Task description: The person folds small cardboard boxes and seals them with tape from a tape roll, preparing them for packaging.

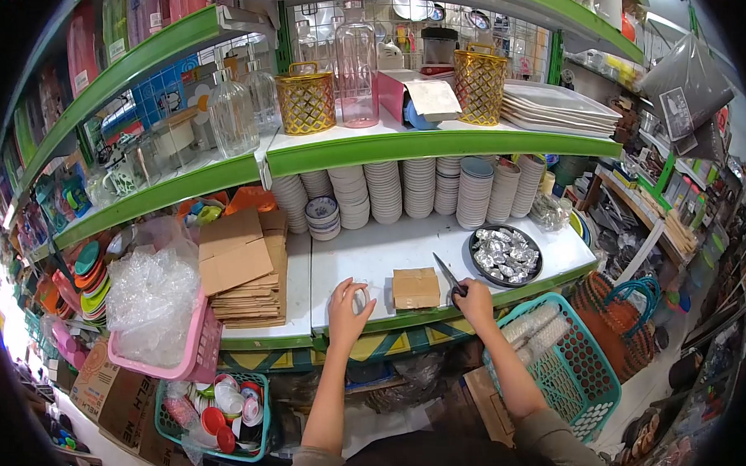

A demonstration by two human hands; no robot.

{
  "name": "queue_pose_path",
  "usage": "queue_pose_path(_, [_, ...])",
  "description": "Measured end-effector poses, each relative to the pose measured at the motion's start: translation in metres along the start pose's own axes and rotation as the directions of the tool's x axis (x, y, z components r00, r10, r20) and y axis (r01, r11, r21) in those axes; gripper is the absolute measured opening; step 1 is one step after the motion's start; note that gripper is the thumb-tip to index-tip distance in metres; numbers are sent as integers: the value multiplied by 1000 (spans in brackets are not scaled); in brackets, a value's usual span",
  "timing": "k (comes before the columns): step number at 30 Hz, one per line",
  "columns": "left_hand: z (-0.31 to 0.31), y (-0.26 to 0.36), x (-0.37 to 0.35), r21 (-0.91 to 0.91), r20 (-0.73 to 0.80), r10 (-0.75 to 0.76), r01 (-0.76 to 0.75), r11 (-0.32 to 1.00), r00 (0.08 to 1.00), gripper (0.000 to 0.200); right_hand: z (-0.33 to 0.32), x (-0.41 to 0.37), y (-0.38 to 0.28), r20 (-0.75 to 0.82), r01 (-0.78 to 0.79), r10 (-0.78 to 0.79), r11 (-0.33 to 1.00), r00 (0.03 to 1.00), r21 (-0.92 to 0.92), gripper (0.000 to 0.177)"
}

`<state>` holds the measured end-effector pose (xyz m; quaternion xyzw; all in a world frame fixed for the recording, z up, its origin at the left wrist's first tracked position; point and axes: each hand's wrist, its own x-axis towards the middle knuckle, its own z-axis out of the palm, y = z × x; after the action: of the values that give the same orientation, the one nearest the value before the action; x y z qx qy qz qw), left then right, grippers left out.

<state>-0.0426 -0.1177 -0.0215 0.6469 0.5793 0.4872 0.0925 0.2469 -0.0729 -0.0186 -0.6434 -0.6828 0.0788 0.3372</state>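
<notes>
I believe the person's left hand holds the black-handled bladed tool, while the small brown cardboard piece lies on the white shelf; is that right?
Not quite: the head view shows the right hand, not the left hand, holding the black-handled bladed tool; the small brown cardboard piece does lie on the white shelf.

Brown cardboard (415, 289), seemingly black scissors handle (457, 293)

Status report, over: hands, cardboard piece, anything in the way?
Right hand gripping black-handled blade. Left hand curled, hold unclear. Small cardboard piece lying between them, untouched. Nothing over it; black dish off to its right.
</notes>
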Motion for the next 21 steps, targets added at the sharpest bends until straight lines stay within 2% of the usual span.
queue_pose_path(4, [8,-11,7,81,21,53,-55,995,998,44,5,5,-7,42,-35,40,994,998,-101,27])
queue_pose_path(6, [12,-17,9,100,49,61,-66,993,997,46,4,5,-11,18,31,-28,984,999,-173,30])
queue_pose_path(9, [21,-24,9,105,91,63,-73,992,994,47,6,7,-12,80,10,3,986,997,-166,29])
queue_pose_path(10, [24,-27,8,179,86,92,-106,978,992,46,7,6,-12,80,8,5,986,997,-166,29])
queue_pose_path(11, [27,-30,7,252,82,120,-137,958,989,45,9,5,-12,72,24,-13,987,997,-157,30])
queue_pose_path(17, [26,-24,4,353,114,102,-136,926,988,41,26,-4,-4,-13,140,-146,970,989,-199,32])
queue_pose_path(21, [28,-28,7,351,138,63,-108,930,988,37,23,-9,-7,-63,183,-196,969,979,-166,34])
